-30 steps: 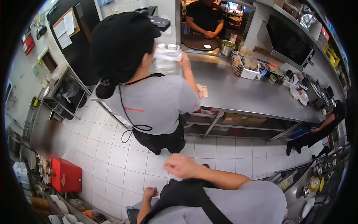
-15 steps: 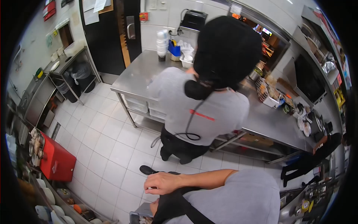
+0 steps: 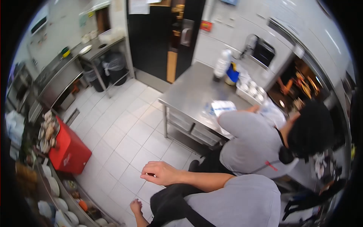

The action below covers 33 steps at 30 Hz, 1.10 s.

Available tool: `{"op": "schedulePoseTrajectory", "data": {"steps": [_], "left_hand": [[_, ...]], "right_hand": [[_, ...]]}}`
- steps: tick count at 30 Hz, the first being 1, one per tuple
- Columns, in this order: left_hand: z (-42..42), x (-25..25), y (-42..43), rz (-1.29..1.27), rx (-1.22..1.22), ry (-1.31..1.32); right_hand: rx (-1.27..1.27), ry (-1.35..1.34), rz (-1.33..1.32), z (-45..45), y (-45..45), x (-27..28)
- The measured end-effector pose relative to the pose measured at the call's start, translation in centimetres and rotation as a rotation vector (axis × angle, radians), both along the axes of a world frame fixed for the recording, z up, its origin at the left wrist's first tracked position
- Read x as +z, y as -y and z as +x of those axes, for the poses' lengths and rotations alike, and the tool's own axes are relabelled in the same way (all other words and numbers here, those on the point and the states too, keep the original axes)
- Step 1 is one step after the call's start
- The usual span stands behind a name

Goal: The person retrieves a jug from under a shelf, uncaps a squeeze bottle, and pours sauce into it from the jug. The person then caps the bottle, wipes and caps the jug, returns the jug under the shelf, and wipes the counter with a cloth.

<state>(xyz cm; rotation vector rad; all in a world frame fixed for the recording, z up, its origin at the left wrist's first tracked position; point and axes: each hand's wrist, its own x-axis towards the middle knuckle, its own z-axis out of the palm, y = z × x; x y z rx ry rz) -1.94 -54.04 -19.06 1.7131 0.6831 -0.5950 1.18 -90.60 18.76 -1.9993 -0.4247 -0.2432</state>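
My right hand [image 3: 160,173] is in front of my apron [image 3: 170,196], over the tiled floor. Its fingers curl toward the thumb, with a small dark and pale spot between them; whether that is an object or a gap, I cannot make out. Lower down, my left hand [image 3: 136,206] hangs beside the apron, fingers curled in and nothing visible in them. Neither hand touches a surface. A co-worker [image 3: 257,142] in a grey shirt and black cap leans over the steel table [image 3: 189,89], near a white and blue packet [image 3: 223,107].
A red bin [image 3: 70,149] with objects on top stands left, beside a shelf of white bowls [image 3: 53,186]. Stacked cups [image 3: 222,65] and a white crate [image 3: 249,94] sit on the table. A black door [image 3: 151,41] and dark trash bins [image 3: 114,68] are farther back.
My view has swung left, and the co-worker now appears farther right, bent over the table. My left hand has come into fuller view; the grey container seen near it earlier no longer shows.
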Motion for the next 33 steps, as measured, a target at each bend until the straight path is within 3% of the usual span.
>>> {"op": "schedulePoseTrajectory", "data": {"steps": [1, 2, 4, 6, 7, 8, 10, 12, 15, 19, 22, 24, 27, 33], "left_hand": [[1.2, 3.0, 1.4, -0.041, 0.138, 0.016], [1.4, 2.5, 1.4, -0.047, 0.172, 0.012], [2.9, 1.3, 1.4, -0.049, 0.071, 0.11], [2.1, -1.5, 0.9, 0.152, -0.248, 0.143], [1.5, -5.2, -0.7, 0.47, -0.749, 0.289], [2.2, -5.1, -1.1, 0.468, -0.755, 0.288], [3.5, -4.0, -2.2, 0.159, -0.12, 0.285], [7.8, -2.5, -6.8, 0.219, -0.255, 0.357], [14.2, 1.5, -11.2, 0.24, -0.222, -0.043], [21.8, 2.3, -17.6, 0.332, -0.263, -0.096], [26.3, 1.8, -20.5, 0.385, -0.305, -0.101], [28.7, 1.0, -21.8, 0.421, -0.348, -0.094], [32.4, -2.9, -24.6, 0.542, -0.532, -0.006], [37.5, -2.2, -18.0, 0.343, -0.475, -0.031]], "right_hand": [[0.049, -0.03, -0.048, 1.4, -0.4, 0.2], [0.083, -0.034, -0.054, 2.8, -1.1, 0.4], [0.212, -0.023, -0.044, 5.6, -2.8, 0.2], [0.249, -0.05, -0.078, 8.2, -4.5, -1.1], [0.29, -0.001, -0.095, 9.7, -5.4, -1.5], [0.324, 0.048, -0.112, 11.0, -6.3, -1.9], [0.315, 0.083, -0.078, 14.2, -8.2, -2.3], [0.339, 0.129, -0.135, 17.3, -10.2, -2.7], [0.347, 0.144, -0.189, 22.7, -13.3, -1.0], [0.312, 0.215, -0.044, 29.0, -17.3, 1.4], [0.204, 0.268, -0.031, 32.3, -18.6, 1.5], [0.211, 0.124, -0.006, 34.1, -18.9, 1.3], [0.207, 0.144, -0.085, 37.5, -19.2, -0.8], [0.236, 0.211, -0.037, 46.2, -19.1, -0.9]]}}
